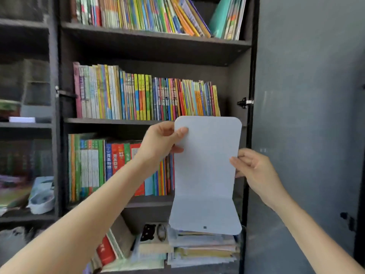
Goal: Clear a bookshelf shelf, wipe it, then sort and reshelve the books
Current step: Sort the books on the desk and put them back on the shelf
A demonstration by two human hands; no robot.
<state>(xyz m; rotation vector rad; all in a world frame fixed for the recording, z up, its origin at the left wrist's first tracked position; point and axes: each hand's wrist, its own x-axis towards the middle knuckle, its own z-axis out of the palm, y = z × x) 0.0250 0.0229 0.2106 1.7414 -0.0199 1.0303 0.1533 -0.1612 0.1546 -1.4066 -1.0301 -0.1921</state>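
A white L-shaped bookend (207, 165) is held upright before the dark bookshelf (150, 44), at its right side. The left hand (160, 141) pinches its upper left edge and the right hand (254, 171) grips its right edge, with flat-stacked books (203, 248) showing below.

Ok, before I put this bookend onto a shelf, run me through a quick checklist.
1. Left hand pinching the bookend at its upper left edge: ok.
2. Right hand gripping its right edge: ok.
3. Bookend upright, foot at the bottom: ok.
4. Free gap on the middle shelf, right of its books: ok.
5. Space on the lower shelf behind the bookend: cannot tell, hidden.
6. Cabinet door swung open: ok.
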